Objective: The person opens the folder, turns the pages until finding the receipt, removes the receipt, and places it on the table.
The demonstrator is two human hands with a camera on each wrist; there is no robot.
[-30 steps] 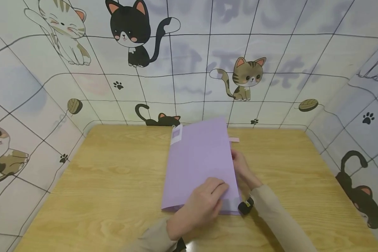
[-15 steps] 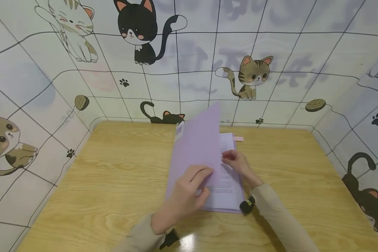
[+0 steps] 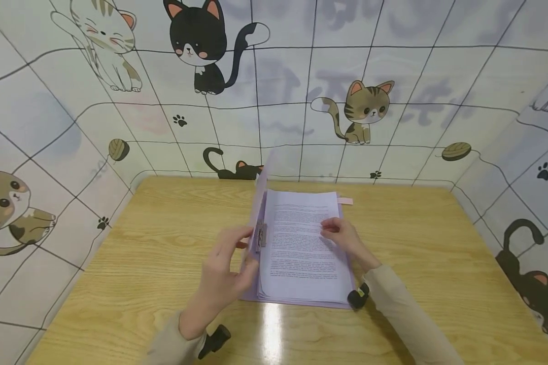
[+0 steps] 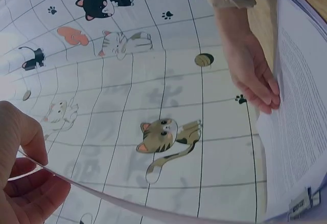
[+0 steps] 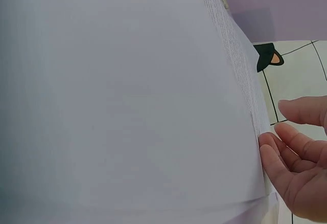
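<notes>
A purple folder lies open on the table, its front cover point(image 3: 258, 203) standing nearly upright on the left. My left hand point(image 3: 221, 271) pinches the cover's free edge between thumb and fingers; in the left wrist view that edge point(image 4: 117, 201) runs out from the fingers. Inside is a stack of printed papers point(image 3: 301, 248), with a metal clip point(image 3: 262, 235) at its left side. Over the right edge of the papers rests my right hand point(image 3: 344, 237), its fingers loosely bent. In the right wrist view those fingers point(image 5: 276, 168) touch the sheet's edge, with the thumb apart.
The wooden table point(image 3: 173, 218) extends around the folder. A pink tab point(image 3: 346, 201) sticks out at the folder's upper right. Cat-patterned wall covering point(image 3: 283, 126) encloses the back and both sides. Small black cameras, such as one point(image 3: 358, 296) at the right wrist, are strapped on.
The left hand has swung the folder's cover up and leftward, uncovering the papers and the clip. The right hand was partly behind the cover and now shows over the papers.
</notes>
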